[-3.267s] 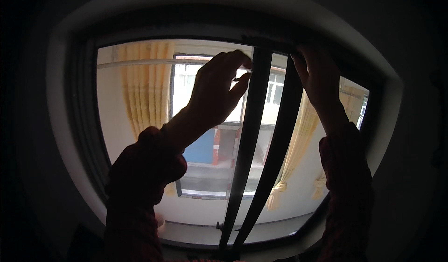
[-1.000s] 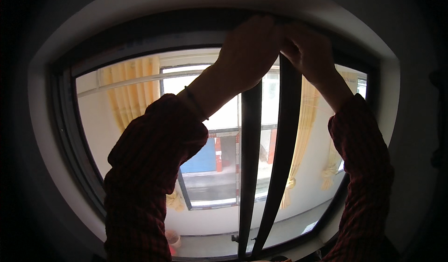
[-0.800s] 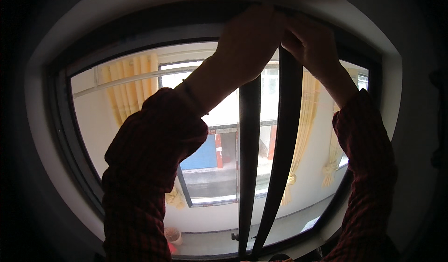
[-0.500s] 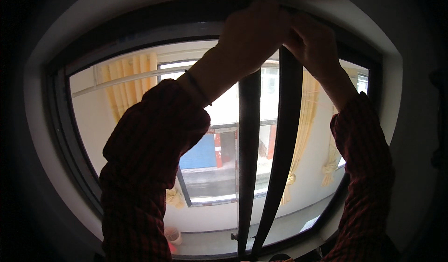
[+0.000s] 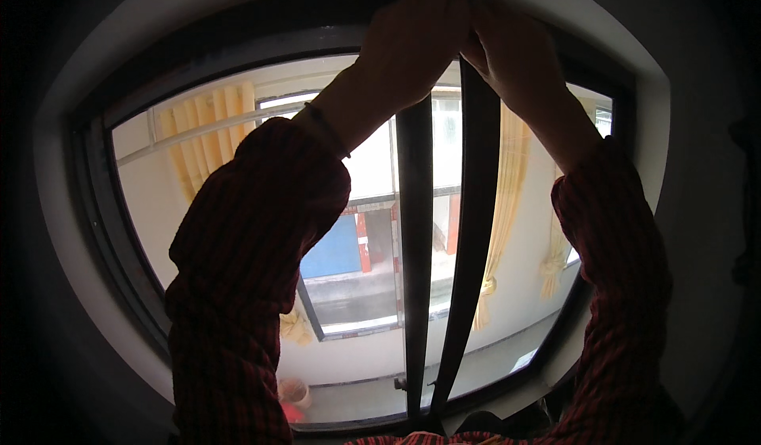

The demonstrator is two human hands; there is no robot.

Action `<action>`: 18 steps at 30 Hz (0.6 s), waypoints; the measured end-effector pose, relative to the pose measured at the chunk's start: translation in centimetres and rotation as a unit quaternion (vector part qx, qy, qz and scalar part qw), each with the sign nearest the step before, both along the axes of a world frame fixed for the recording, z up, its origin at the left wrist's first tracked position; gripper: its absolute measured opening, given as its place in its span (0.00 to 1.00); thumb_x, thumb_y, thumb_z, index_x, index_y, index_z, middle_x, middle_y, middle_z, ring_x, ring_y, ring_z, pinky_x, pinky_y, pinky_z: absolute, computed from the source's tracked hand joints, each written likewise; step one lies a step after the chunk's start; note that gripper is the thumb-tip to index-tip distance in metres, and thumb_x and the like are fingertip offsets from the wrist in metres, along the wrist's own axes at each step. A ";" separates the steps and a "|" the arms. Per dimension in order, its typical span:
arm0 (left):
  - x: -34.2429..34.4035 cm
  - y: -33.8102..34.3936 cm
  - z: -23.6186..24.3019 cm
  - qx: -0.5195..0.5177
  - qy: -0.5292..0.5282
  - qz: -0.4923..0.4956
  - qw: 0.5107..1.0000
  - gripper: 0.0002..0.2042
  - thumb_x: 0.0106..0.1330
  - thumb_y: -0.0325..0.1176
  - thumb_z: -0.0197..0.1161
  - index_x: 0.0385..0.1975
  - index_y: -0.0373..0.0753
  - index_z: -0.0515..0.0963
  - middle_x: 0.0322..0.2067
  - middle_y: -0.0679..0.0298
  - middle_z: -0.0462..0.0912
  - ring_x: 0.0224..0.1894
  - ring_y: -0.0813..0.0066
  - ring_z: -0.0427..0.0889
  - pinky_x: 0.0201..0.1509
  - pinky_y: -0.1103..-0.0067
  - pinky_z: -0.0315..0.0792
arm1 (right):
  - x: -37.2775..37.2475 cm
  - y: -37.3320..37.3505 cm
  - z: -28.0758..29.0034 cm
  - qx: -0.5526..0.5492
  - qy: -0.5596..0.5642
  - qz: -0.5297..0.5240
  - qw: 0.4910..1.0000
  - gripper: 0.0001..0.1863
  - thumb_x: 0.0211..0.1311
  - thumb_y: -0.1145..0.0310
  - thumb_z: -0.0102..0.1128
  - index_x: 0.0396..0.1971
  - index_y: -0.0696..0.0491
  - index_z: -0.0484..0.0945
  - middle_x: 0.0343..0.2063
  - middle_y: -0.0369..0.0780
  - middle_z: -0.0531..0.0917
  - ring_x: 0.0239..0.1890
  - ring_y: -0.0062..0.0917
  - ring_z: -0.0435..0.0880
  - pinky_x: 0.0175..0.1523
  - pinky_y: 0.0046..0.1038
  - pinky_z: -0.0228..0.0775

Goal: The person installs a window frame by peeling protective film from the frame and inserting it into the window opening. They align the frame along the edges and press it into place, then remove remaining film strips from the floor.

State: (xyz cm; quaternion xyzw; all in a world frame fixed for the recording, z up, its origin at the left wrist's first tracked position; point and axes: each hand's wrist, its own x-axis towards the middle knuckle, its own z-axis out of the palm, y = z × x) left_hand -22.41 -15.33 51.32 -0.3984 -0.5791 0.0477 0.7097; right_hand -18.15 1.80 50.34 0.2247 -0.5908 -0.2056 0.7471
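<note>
Both arms reach up to the top rail of a dark-framed window (image 5: 230,47). My left hand (image 5: 412,44) shows its back, its fingers curled in at the rail above the left sash's upright (image 5: 414,255). Beside it, nearly touching, my right hand (image 5: 519,60) has its fingers bent inward by the top of the right sash's upright (image 5: 469,231). Both hands look closed, but deep shadow hides the fingertips and whatever they hold. A dark band circles my left wrist. Between the two uprights runs a narrow gap that tapers toward the bottom.
Small latches (image 5: 400,384) stick out low on the uprights. A pale wall recess (image 5: 654,151) surrounds the frame. Beyond the glass are yellow curtains (image 5: 210,128), a second window (image 5: 353,310) and a pinkish bin (image 5: 295,393).
The whole view has shifted a little, so hands and window sit slightly higher and further left. My hands stay at the same spot on the top rail, with the right wrist slightly turned.
</note>
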 end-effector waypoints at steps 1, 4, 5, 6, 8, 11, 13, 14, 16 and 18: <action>0.1 0.0 -0.1 0.003 0.053 -0.040 0.998 0.12 0.58 0.28 0.61 0.40 0.34 0.73 0.37 0.55 0.75 0.44 0.59 0.78 0.48 0.69 0.77 | -0.3 -0.2 -0.3 0.000 0.027 0.002 1.000 0.15 0.59 0.68 0.71 0.43 0.54 0.78 0.34 0.40 0.83 0.36 0.33 0.85 0.43 0.33 0.80; 0.1 0.3 -0.1 0.006 0.095 -0.014 0.995 0.10 0.57 0.29 0.61 0.38 0.35 0.73 0.34 0.57 0.75 0.41 0.60 0.79 0.43 0.70 0.78 | -1.1 -0.4 -0.8 -0.056 0.008 -0.019 0.998 0.18 0.57 0.68 0.72 0.46 0.53 0.76 0.36 0.40 0.83 0.38 0.34 0.85 0.44 0.32 0.80; 0.1 0.2 -0.1 0.006 0.090 0.019 0.996 0.10 0.58 0.29 0.61 0.38 0.35 0.73 0.35 0.57 0.75 0.41 0.60 0.79 0.42 0.71 0.79 | -1.3 -0.5 -0.9 -0.052 0.020 -0.024 0.998 0.18 0.57 0.68 0.72 0.45 0.53 0.76 0.36 0.40 0.82 0.38 0.34 0.85 0.44 0.32 0.81; 0.1 0.2 -0.2 0.011 0.097 0.015 0.995 0.10 0.58 0.29 0.61 0.38 0.35 0.73 0.35 0.57 0.75 0.42 0.60 0.79 0.43 0.71 0.79 | -1.5 -0.5 -1.0 -0.048 0.031 -0.027 0.998 0.19 0.56 0.68 0.72 0.45 0.53 0.76 0.36 0.39 0.82 0.39 0.34 0.85 0.44 0.33 0.81; 0.1 -0.2 -0.4 0.020 0.111 0.011 0.994 0.09 0.58 0.29 0.61 0.37 0.36 0.74 0.35 0.57 0.75 0.42 0.60 0.80 0.43 0.71 0.79 | -1.7 -0.5 -1.0 -0.031 0.045 -0.013 0.998 0.19 0.56 0.68 0.73 0.45 0.53 0.76 0.35 0.39 0.82 0.39 0.34 0.85 0.43 0.32 0.81; 0.2 -1.0 -0.8 0.020 0.173 -0.068 0.982 0.09 0.57 0.30 0.62 0.36 0.37 0.74 0.34 0.58 0.76 0.42 0.61 0.79 0.44 0.71 0.78 | -1.6 -0.5 -0.8 0.000 0.054 0.032 0.998 0.18 0.56 0.69 0.72 0.44 0.53 0.76 0.34 0.39 0.81 0.37 0.34 0.84 0.40 0.32 0.81; 0.4 -0.9 -1.0 0.029 0.097 -0.038 0.994 0.08 0.57 0.30 0.62 0.35 0.37 0.73 0.34 0.58 0.76 0.41 0.61 0.79 0.43 0.71 0.78 | -1.5 -0.4 -0.7 0.007 0.051 0.057 0.997 0.17 0.55 0.70 0.73 0.44 0.53 0.76 0.33 0.39 0.81 0.35 0.33 0.84 0.38 0.31 0.80; 0.5 -0.8 -1.0 0.034 0.060 -0.022 0.997 0.08 0.57 0.30 0.61 0.34 0.38 0.73 0.34 0.57 0.76 0.41 0.61 0.79 0.42 0.71 0.78 | -1.5 -0.4 -0.7 0.007 0.042 0.083 0.996 0.15 0.56 0.70 0.72 0.42 0.52 0.77 0.32 0.39 0.81 0.35 0.33 0.84 0.38 0.31 0.80; 0.6 -0.4 -0.8 0.027 0.117 -0.040 0.992 0.07 0.57 0.30 0.62 0.33 0.38 0.73 0.34 0.57 0.75 0.40 0.62 0.79 0.41 0.71 0.78 | -1.5 -0.4 -0.7 0.009 0.025 0.136 0.990 0.10 0.58 0.71 0.70 0.38 0.50 0.78 0.30 0.39 0.82 0.35 0.33 0.84 0.39 0.32 0.80; 0.5 -0.1 -0.7 0.029 0.130 -0.042 0.990 0.07 0.56 0.30 0.62 0.32 0.38 0.74 0.33 0.58 0.75 0.39 0.62 0.79 0.40 0.71 0.78 | -1.7 -0.5 -0.8 0.010 0.033 0.144 0.989 0.12 0.57 0.72 0.71 0.38 0.50 0.77 0.30 0.38 0.81 0.34 0.33 0.84 0.39 0.32 0.80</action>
